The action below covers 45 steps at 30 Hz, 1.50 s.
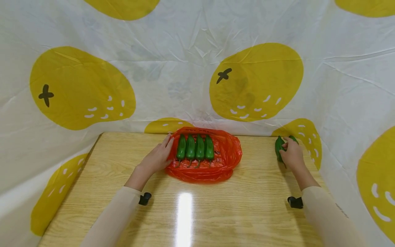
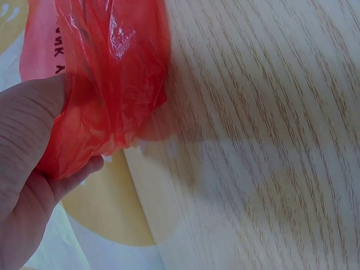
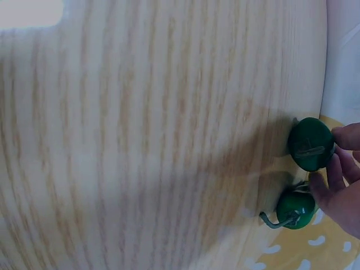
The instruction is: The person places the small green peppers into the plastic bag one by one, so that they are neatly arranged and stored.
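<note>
My left hand [image 1: 158, 156] grips the left edge of a red plastic bag [image 1: 228, 151]. In the left wrist view, the thumb [image 2: 28, 118] lies against the bag film [image 2: 118, 73], and a finger shows beyond its edge. Several green chili peppers [image 1: 190, 147] lie side by side on the bag, stems toward me. Far to the right, my right hand [image 1: 291, 152] pinches a green chili pepper [image 1: 279, 149] between thumb and fingers. Another pepper [image 3: 296, 208] sits right beside it under the fingers, mostly hidden by the hand in the head view.
A wooden table [image 1: 123, 147] lies under everything, with a bright light reflection near its front middle. White cloth [image 1: 172, 79] printed with yellow fruit hangs along the back and both sides, close behind the bag and the right-hand peppers. Black wrist cameras [image 1: 145, 198] sit at both cuffs.
</note>
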Available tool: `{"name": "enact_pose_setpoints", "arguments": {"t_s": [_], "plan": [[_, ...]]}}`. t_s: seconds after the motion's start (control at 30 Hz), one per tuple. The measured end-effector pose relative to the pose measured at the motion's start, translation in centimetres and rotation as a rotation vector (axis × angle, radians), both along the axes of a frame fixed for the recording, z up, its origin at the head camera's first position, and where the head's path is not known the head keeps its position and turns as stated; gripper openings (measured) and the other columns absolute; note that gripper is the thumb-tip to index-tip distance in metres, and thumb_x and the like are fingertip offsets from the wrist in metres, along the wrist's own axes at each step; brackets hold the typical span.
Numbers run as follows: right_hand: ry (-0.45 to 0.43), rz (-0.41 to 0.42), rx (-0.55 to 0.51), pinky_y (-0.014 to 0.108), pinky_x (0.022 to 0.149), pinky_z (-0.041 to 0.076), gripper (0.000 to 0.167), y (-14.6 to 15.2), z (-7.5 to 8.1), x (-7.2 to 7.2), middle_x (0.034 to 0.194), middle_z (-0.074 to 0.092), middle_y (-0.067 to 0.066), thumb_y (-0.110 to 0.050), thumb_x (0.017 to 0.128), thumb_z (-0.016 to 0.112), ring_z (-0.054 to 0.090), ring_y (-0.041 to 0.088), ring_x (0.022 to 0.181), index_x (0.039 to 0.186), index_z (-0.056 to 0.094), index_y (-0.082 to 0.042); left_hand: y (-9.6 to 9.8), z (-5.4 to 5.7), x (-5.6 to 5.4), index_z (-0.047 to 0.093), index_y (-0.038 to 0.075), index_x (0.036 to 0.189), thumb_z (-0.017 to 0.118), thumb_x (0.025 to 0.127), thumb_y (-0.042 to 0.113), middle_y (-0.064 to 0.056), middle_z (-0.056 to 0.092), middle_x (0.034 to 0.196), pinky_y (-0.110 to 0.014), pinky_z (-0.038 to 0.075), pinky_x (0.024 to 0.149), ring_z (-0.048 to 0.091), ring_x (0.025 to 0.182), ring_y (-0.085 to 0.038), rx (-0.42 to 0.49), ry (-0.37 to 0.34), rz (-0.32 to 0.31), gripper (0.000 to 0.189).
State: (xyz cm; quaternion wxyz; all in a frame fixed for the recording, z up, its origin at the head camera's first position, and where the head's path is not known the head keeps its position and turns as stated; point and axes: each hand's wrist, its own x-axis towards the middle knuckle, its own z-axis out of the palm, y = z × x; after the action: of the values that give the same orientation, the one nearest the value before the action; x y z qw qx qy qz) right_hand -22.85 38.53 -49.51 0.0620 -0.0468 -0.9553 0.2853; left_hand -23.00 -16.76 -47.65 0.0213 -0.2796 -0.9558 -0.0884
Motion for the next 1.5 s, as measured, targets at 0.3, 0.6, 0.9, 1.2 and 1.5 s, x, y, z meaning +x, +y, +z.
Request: {"name": "enact_pose_setpoints", "arguments": {"t_s": [0.3, 0.6, 0.9, 1.2, 1.5], "plan": [[-0.051, -0.004, 0.022, 0.069, 0.097, 0.045, 0.063, 0.2, -0.1, 0.1, 0.137, 0.040, 0.045, -0.007, 0.097, 0.066, 0.044, 0.058, 0.122, 0.149, 0.038, 0.014, 0.0, 0.1, 0.1, 0.028, -0.009, 0.158, 0.084, 0.087, 0.018, -0.032, 0.024, 0.166, -0.055, 0.047, 0.111, 0.057, 0.131, -0.045, -0.009, 0.015, -0.005, 0.095], [-0.143, 0.037, 0.114, 0.071, 0.108, 0.037, 0.069, 0.1, 0.3, -0.1, 0.141, 0.047, 0.044, -0.016, 0.099, 0.065, 0.046, 0.061, 0.127, 0.148, 0.035, 0.020, 0.0, -0.1, 0.1, 0.027, -0.009, 0.159, 0.083, 0.088, 0.017, -0.032, 0.024, 0.166, -0.055, 0.048, 0.110, 0.058, 0.129, -0.046, -0.006, 0.002, -0.003, 0.094], [-0.150, 0.056, 0.087, 0.071, 0.105, 0.039, 0.071, -0.6, 0.2, 0.1, 0.138, 0.051, 0.042, -0.023, 0.097, 0.071, 0.051, 0.057, 0.122, 0.148, 0.039, 0.017, -0.1, -0.2, 0.0, 0.027, -0.009, 0.158, 0.084, 0.087, 0.017, -0.031, 0.024, 0.166, -0.055, 0.048, 0.111, 0.058, 0.129, -0.047, -0.002, 0.004, 0.000, 0.095], [-0.213, 0.005, -0.006, 0.071, 0.104, 0.040, 0.075, -1.2, 0.0, 0.4, 0.147, 0.041, 0.042, -0.027, 0.100, 0.067, 0.043, 0.060, 0.129, 0.154, 0.031, 0.011, -0.1, -0.3, 0.0, 0.027, -0.010, 0.158, 0.084, 0.087, 0.018, -0.031, 0.025, 0.165, -0.054, 0.050, 0.109, 0.060, 0.125, -0.048, 0.001, 0.015, -0.004, 0.095], [-0.257, 0.007, -0.040, 0.073, 0.108, 0.037, 0.078, -1.4, -0.1, 0.8, 0.154, 0.033, 0.041, -0.031, 0.102, 0.065, 0.035, 0.062, 0.136, 0.156, 0.028, 0.011, -0.1, -0.4, 0.0, 0.028, -0.009, 0.158, 0.084, 0.087, 0.018, -0.031, 0.026, 0.165, -0.053, 0.050, 0.109, 0.060, 0.125, -0.048, -0.002, 0.018, -0.007, 0.095]]}}
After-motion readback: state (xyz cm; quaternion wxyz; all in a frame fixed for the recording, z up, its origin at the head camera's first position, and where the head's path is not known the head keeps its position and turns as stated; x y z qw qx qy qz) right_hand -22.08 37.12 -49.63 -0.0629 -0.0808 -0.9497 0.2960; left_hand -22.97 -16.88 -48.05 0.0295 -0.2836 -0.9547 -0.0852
